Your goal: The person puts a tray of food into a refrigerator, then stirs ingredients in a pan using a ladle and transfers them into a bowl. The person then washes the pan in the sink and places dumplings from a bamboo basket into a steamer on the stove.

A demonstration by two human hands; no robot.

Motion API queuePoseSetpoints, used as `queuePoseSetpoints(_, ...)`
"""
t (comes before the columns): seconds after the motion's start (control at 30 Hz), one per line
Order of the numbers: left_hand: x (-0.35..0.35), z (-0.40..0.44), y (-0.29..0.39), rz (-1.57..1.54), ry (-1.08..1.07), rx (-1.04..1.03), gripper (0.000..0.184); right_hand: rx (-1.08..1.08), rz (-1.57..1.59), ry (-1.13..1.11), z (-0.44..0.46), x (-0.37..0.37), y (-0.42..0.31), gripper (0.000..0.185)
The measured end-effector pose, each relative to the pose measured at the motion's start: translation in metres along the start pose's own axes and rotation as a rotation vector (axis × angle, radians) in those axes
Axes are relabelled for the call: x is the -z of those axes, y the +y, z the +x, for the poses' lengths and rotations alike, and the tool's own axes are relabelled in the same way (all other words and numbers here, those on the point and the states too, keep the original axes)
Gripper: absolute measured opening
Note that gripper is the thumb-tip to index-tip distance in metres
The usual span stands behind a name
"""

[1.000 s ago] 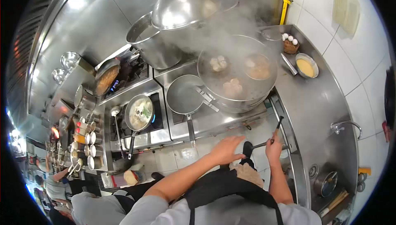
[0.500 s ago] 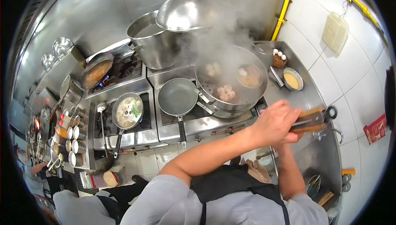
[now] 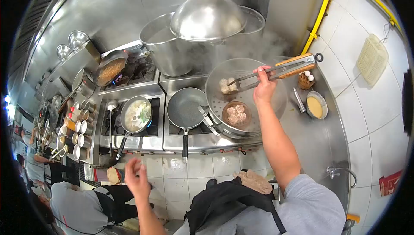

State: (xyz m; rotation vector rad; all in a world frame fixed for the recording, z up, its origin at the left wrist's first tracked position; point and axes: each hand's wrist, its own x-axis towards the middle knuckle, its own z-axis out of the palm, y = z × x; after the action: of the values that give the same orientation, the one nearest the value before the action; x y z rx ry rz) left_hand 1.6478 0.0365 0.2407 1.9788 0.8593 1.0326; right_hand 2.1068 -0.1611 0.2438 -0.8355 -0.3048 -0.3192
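Observation:
My right hand (image 3: pixel 264 89) grips a pair of metal tongs (image 3: pixel 282 70) with wooden handles, raised over the large round steamer (image 3: pixel 269 114). The tong tips reach a portion of pale dumplings (image 3: pixel 227 85) at the steamer's back left; whether they pinch anything is not clear. Nearer the front of the steamer sits a small dish of shumai-like dumplings (image 3: pixel 236 115). My right hand and forearm cover part of the steamer's right side. My left hand (image 3: pixel 138 179) hangs in the air over the floor, well away from the stove, with its fingers apart and nothing in them.
Left of the steamer are an empty grey frying pan (image 3: pixel 186 108) and a pan of simmering food (image 3: pixel 136 114). A domed lid (image 3: pixel 207 19) rests on tall pots behind. A bowl of yellow liquid (image 3: pixel 315 106) stands at right. Another person (image 3: pixel 79 205) is at lower left.
Both hands were together at the tongs on the right. Now the right hand has carried the tongs over the steamer, and the left has let go and swung far left. Steam has thinned.

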Motion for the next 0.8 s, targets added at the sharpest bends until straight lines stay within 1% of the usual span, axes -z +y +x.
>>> queuePoseSetpoints(0.03, 0.017, -0.012, -0.022, -0.046, 0.024, 0.112, 0.033, -0.029, -0.013, -0.005, -0.001, 0.0, 0.008, 0.013)
queuePoseSetpoints(0.07, 0.032, -0.021, -0.028, 0.057, 0.039, 0.195, 0.033, -0.056, -0.026, -0.012, -0.003, -0.001, 0.015, 0.013)
queuePoseSetpoints(0.1, 0.036, -0.03, -0.034, -0.01, 0.131, 0.208, 0.033, -0.082, -0.039, -0.019, -0.004, 0.0, 0.022, 0.013)
queuePoseSetpoints(0.17, 0.047, -0.042, -0.03, 0.01, 0.185, 0.229, 0.033, -0.103, -0.105, -0.076, -0.004, 0.0, 0.03, 0.015)
queuePoseSetpoints(0.33, 0.055, -0.047, -0.02, 0.102, 0.185, 0.219, 0.034, -0.114, -0.296, -0.205, -0.012, 0.005, 0.041, 0.018)
queuePoseSetpoints(0.43, 0.052, -0.044, -0.017, 0.092, 0.187, 0.211, 0.035, -0.159, -0.404, -0.203, -0.011, 0.004, 0.055, 0.025)
queuePoseSetpoints(0.53, 0.037, -0.036, -0.014, 0.019, 0.173, 0.196, 0.036, -0.14, -0.605, -0.082, -0.01, -0.01, 0.051, 0.027)
queuePoseSetpoints(0.63, 0.004, -0.018, 0.005, -0.107, 0.118, 0.172, 0.038, -0.146, -0.645, -0.084, 0.013, -0.002, 0.073, 0.025)
queuePoseSetpoints(0.7, -0.028, -0.004, 0.035, -0.229, 0.068, 0.078, 0.039, -0.126, -0.48, -0.064, 0.028, 0.007, 0.075, 0.02)
queuePoseSetpoints(0.73, -0.043, 0.003, 0.047, -0.24, 0.024, 0.03, 0.039, -0.114, -0.399, -0.054, 0.037, 0.011, 0.072, 0.017)
queuePoseSetpoints(0.77, -0.059, 0.009, 0.06, -0.25, -0.024, -0.017, 0.04, -0.047, -0.309, -0.077, 0.045, 0.015, 0.061, 0.015)
queuePoseSetpoints(0.8, -0.078, 0.014, 0.08, -0.302, -0.059, -0.114, 0.041, 0.02, -0.223, -0.094, 0.051, 0.016, 0.035, 0.013)
